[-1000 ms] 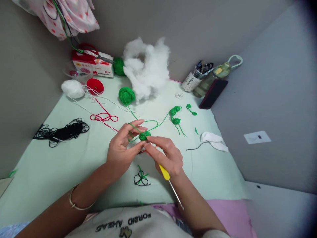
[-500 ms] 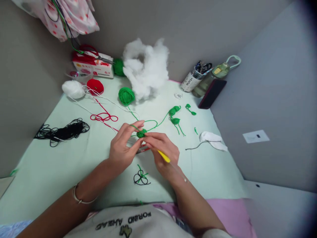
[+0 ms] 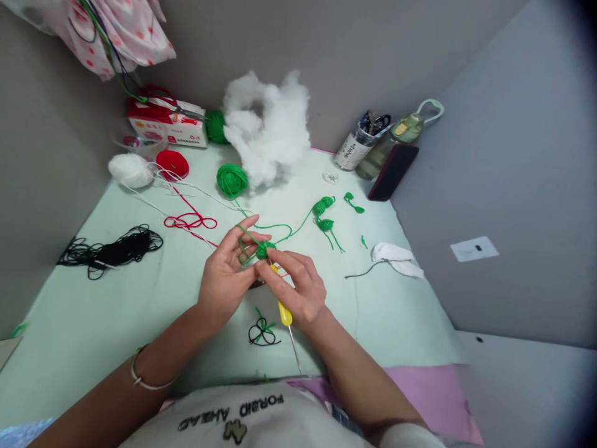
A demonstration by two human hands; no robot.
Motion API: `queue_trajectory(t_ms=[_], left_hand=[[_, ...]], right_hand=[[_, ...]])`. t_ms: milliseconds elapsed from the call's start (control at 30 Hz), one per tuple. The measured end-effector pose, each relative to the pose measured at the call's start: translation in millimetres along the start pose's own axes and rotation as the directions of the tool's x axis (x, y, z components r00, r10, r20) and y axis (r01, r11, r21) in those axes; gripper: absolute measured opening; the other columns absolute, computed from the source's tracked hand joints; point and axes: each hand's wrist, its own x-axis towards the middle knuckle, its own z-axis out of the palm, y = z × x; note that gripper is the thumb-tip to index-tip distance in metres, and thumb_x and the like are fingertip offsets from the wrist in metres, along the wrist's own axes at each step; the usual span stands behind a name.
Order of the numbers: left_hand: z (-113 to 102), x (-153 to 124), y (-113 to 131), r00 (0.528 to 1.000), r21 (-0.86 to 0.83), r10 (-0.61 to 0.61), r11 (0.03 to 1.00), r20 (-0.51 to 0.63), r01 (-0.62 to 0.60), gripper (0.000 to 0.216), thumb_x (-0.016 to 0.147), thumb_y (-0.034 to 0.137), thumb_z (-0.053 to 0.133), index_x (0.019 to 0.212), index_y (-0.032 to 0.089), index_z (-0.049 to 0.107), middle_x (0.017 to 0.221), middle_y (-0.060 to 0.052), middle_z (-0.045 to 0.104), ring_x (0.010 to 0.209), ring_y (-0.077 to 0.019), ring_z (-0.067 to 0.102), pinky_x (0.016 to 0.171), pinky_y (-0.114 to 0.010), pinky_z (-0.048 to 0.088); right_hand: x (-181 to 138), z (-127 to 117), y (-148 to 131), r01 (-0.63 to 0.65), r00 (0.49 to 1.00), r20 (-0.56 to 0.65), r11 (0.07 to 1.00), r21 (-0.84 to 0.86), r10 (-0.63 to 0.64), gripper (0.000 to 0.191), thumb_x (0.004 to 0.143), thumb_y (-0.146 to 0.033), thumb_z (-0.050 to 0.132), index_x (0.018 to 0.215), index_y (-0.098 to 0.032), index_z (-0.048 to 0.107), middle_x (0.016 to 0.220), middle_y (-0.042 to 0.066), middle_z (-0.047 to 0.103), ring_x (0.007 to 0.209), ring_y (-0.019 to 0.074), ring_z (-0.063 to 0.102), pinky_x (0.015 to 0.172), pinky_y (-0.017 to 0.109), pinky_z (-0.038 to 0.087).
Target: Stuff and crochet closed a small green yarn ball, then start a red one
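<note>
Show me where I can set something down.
Bare table lies front left, between the black yarn and left forearm, and front right, between the right forearm and flat white piece. Back left is crowded: box, white yarn, red yarn, nearer green ball, stuffing. So is the space around the green crocheted piece.

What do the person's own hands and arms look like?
Left hand and right hand: ungloved. A thin, pale, metallic-looking round bangle circles the left forearm. A pale fabric sleeve shows on the right arm; no left sleeve in view.

Head-worn view, forward and down
</note>
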Motion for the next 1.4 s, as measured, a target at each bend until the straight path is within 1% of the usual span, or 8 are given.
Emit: queue_trajectory(t_ms=[100,300,467,733,1067,1233,1300,1400], left_hand=[[1.4,-4.4,4.5,0.998,-0.045,-0.054,0.998,0.029,0.055,0.063,0.070,0.019,0.087,0.128,0.022,0.063,0.100,-0.004,0.072,0.101,-0.0210,0.072,0.081,-0.028,0.060],[-1.2,-7.4,8.0,0.987,-0.091,-0.114,0.988,0.113,0.125,0.068,0.073,0.018,0.087,0.136,0.023,0.062,0.093,0.000,0.068,0.100,-0.0185,0.069,0.091,-0.029,0.055],[-12.3,4.0,15.1,0.895,-0.170,-0.285,0.918,0.343,0.357,0.075,0.071,0.023,0.090,0.141,0.025,0.062,0.094,0.000,0.066,0.087,-0.0148,0.065,0.079,-0.026,0.051],[-25.1,12.5,16.2,0.795,-0.161,-0.341,0.866,0.501,0.473,0.083,0.072,0.034,0.090,0.147,0.025,0.057,0.093,-0.001,0.064,0.083,-0.0132,0.060,0.074,-0.024,0.046],[-27.5,16.5,20.8,0.916,0.001,-0.237,0.968,0.325,0.250,0.078,0.071,0.018,0.089,0.142,0.031,0.060,0.096,0.002,0.056,0.078,-0.0094,0.058,0.069,-0.022,0.050],[-26.6,17.9,23.0,0.950,0.124,-0.169,0.982,0.263,0.141,0.066,0.074,0.018,0.085,0.137,0.025,0.066,0.092,0.001,0.057,0.084,-0.0120,0.058,0.076,-0.024,0.049],[-26.2,18.0,24.0,0.953,0.141,-0.163,0.981,0.254,0.130,0.060,0.075,0.019,0.085,0.132,0.024,0.070,0.093,0.000,0.061,0.084,-0.0129,0.059,0.078,-0.026,0.050],[-25.6,16.2,23.2,0.955,0.131,-0.169,0.981,0.243,0.140,0.049,0.078,0.022,0.082,0.126,0.023,0.074,0.097,-0.003,0.067,0.087,-0.0148,0.061,0.080,-0.027,0.051]], right_hand=[[2.5,-6.8,1.2,0.035,0.999,-0.023,0.999,-0.030,-0.036,0.032,0.094,-0.011,0.065,0.122,-0.026,0.071,0.116,0.011,0.076,0.104,0.0225,0.070,0.084,0.036,0.066],[7.8,-16.0,-1.6,0.030,0.999,-0.029,0.997,-0.073,-0.032,0.034,0.087,-0.006,0.074,0.116,-0.024,0.074,0.109,0.008,0.075,0.100,0.0209,0.071,0.084,0.032,0.066],[7.2,-12.6,-1.1,0.037,0.989,-0.144,0.998,0.050,-0.029,0.034,0.088,-0.009,0.073,0.119,-0.025,0.075,0.097,0.007,0.072,0.090,0.0198,0.071,0.073,0.030,0.066],[1.9,-9.6,4.0,-0.160,0.979,-0.049,0.894,0.419,0.198,0.039,0.101,-0.017,0.056,0.133,-0.036,0.068,0.112,0.006,0.074,0.093,0.0179,0.074,0.068,0.031,0.065],[17.3,-28.3,7.5,-0.205,0.977,0.037,0.871,0.447,0.211,0.033,0.096,-0.010,0.061,0.122,-0.026,0.073,0.104,0.009,0.079,0.092,0.0202,0.077,0.072,0.032,0.065],[19.4,-33.2,7.6,-0.384,0.906,0.082,0.724,0.573,0.416,0.025,0.096,-0.011,0.063,0.109,-0.026,0.078,0.092,0.005,0.079,0.086,0.0193,0.075,0.075,0.034,0.062],[21.5,-33.4,9.1,-0.466,0.831,0.110,0.574,0.673,0.545,0.019,0.097,-0.018,0.064,0.101,-0.025,0.080,0.087,0.004,0.078,0.076,0.0174,0.073,0.068,0.033,0.061],[23.8,-30.8,12.5,-0.540,0.702,0.257,0.262,0.800,0.664,0.017,0.097,-0.029,0.065,0.092,-0.025,0.080,0.082,0.003,0.075,0.061,0.0145,0.069,0.056,0.030,0.058]])
